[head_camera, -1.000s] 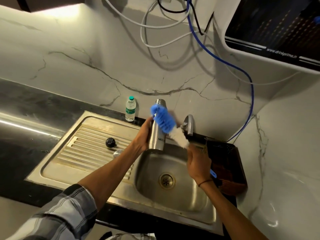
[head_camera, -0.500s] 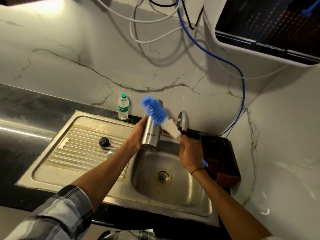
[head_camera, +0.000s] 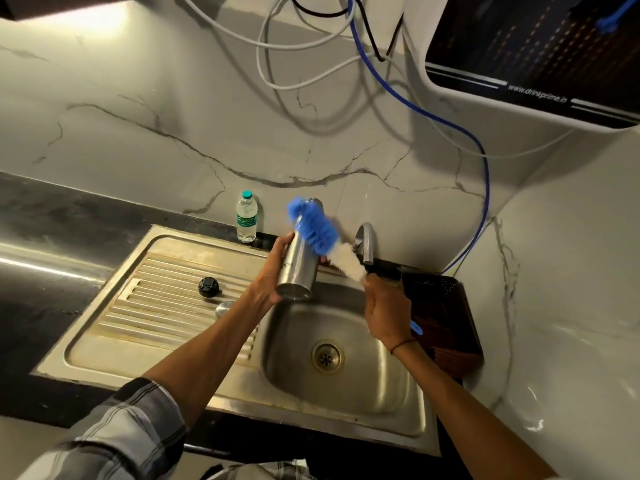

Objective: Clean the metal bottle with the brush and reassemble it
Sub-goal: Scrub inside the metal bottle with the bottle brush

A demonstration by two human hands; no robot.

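Note:
My left hand [head_camera: 273,271] grips the steel bottle [head_camera: 296,271] above the sink basin [head_camera: 381,382], tilted with its open mouth pointing up and away. My right hand [head_camera: 384,311] holds the brush by its handle. The brush's blue and white bristle head [head_camera: 317,230] lies across the outside of the bottle's upper part, near the mouth. The black bottle cap [head_camera: 209,287] lies on the drainboard [head_camera: 138,327]. A small round metal piece [head_camera: 223,309] sits beside my left forearm; I cannot tell what it is.
A small plastic water bottle [head_camera: 246,218] stands at the back edge of the sink. The tap [head_camera: 365,242] is just behind the brush. A dark tray [head_camera: 446,327] sits right of the basin. Cables hang on the marble wall, with a water purifier [head_camera: 533,57] upper right.
The brush head has slid along the outside of the bottle's upper part, close to the mouth. Both hands stayed over the basin; my view shifted slightly.

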